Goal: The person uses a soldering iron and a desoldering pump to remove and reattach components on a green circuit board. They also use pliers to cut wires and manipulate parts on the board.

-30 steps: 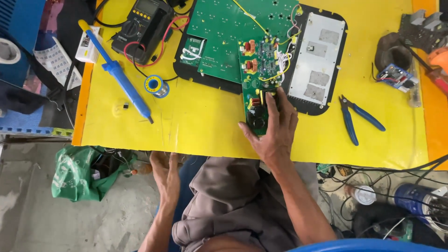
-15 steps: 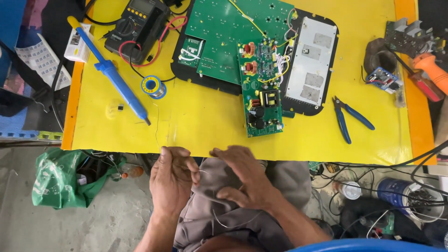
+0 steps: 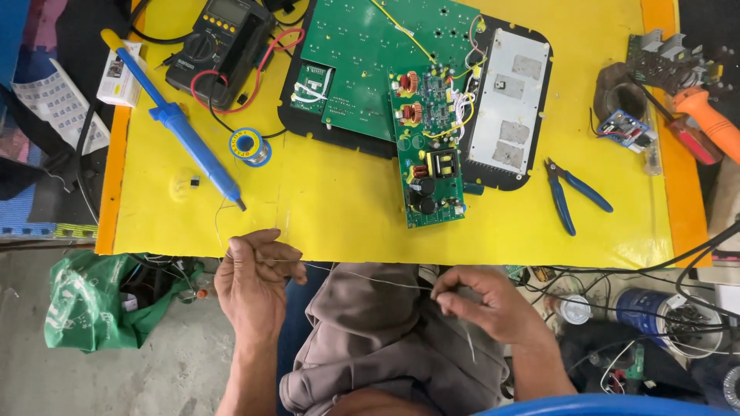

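Note:
My left hand (image 3: pixel 253 286) and my right hand (image 3: pixel 490 305) are below the front edge of the yellow table (image 3: pixel 347 216), over my lap. Between them a thin silvery solder wire (image 3: pixel 370 277) is stretched, pinched at each end by the fingers. The wire's free end curls up onto the table near the tip of a blue soldering iron (image 3: pixel 181 127). A small green circuit board (image 3: pixel 433 154) lies on a larger green board (image 3: pixel 370 54) and a black panel with a metal plate (image 3: pixel 510 100).
A black multimeter (image 3: pixel 216 46) with red and black leads and a solder spool (image 3: pixel 248 145) sit at the back left. Blue-handled cutters (image 3: pixel 570 192) lie at the right, an orange-handled tool (image 3: pixel 713 123) at the far right. A green bag (image 3: pixel 100 300) and cables lie on the floor.
My right hand left the small circuit board and came down to my lap. Both hands met there, then drew apart with the solder wire stretched between them.

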